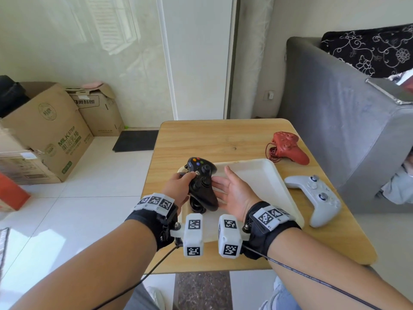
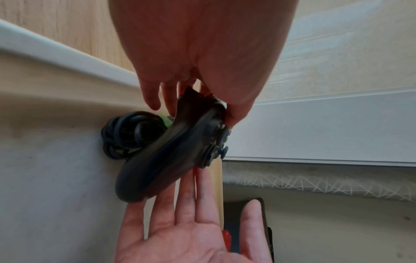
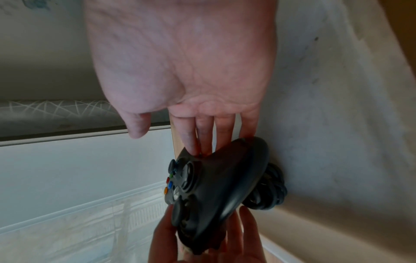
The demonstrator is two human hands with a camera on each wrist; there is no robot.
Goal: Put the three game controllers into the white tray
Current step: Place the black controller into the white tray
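My left hand point(image 1: 183, 185) grips one handle of the black wired controller point(image 1: 202, 183) and holds it tilted over the near left part of the white tray point(image 1: 257, 175). Its coiled black cable point(image 1: 196, 205) hangs below, at the tray floor. My right hand point(image 1: 225, 186) is open, palm up, with its fingertips touching the controller's other side. The left wrist view shows the left hand point(image 2: 191, 76) pinching the controller point(image 2: 171, 151) beside the cable point(image 2: 130, 135). In the right wrist view, straight fingers point(image 3: 202, 135) rest on the controller point(image 3: 216, 186). A red controller point(image 1: 289, 151) and a white controller point(image 1: 317, 198) lie on the table.
The wooden table point(image 1: 223, 139) is small, and the tray covers its near middle. A grey sofa point(image 1: 335, 121) stands close on the right. Cardboard boxes point(image 1: 51, 135) sit on the tiled floor to the left, and a dark mat point(image 1: 136, 140) lies beyond the table's left edge.
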